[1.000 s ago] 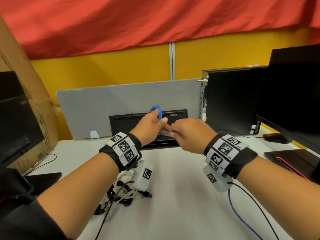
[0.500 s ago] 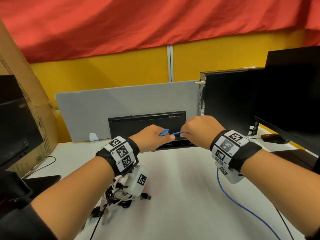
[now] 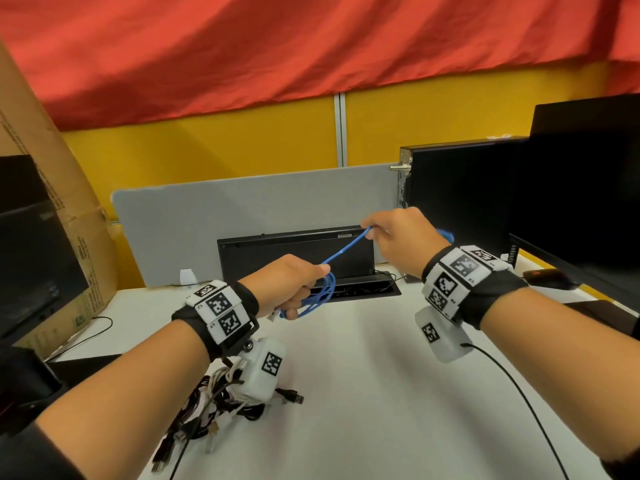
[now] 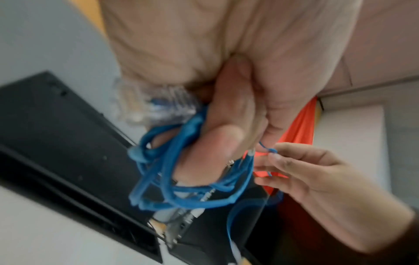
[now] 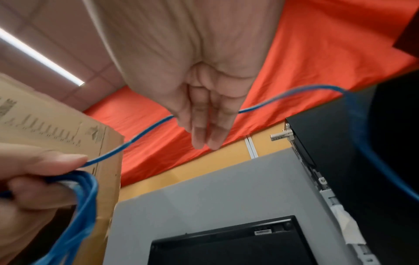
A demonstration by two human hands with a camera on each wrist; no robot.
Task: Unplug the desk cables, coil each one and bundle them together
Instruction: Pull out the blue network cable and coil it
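My left hand (image 3: 291, 285) grips a small coil of blue cable (image 3: 317, 296) over the back of the white desk (image 3: 363, 393). In the left wrist view the loops (image 4: 192, 179) wrap round its fingers (image 4: 226, 125), with a clear plug (image 4: 154, 107) sticking out beside them. A straight strand (image 3: 343, 251) runs up and right to my right hand (image 3: 398, 237), which pinches it between thumb and forefinger. Beyond the right hand (image 5: 204, 116) the cable (image 5: 294, 93) arcs away to the right. A bundle of black and white cables (image 3: 221, 400) lies on the desk under my left wrist.
A black open cable hatch (image 3: 298, 258) stands at the desk's back edge before a grey divider (image 3: 242, 220). A black PC tower (image 3: 457, 202) and monitor (image 3: 588, 185) fill the right. A cardboard box (image 3: 52, 202) leans at left. A black mouse (image 3: 547, 278) lies at right.
My right hand has drawn away up and to the right, stretching a strand of blue cable between the hands. The left hand has turned so the coil hangs below it.
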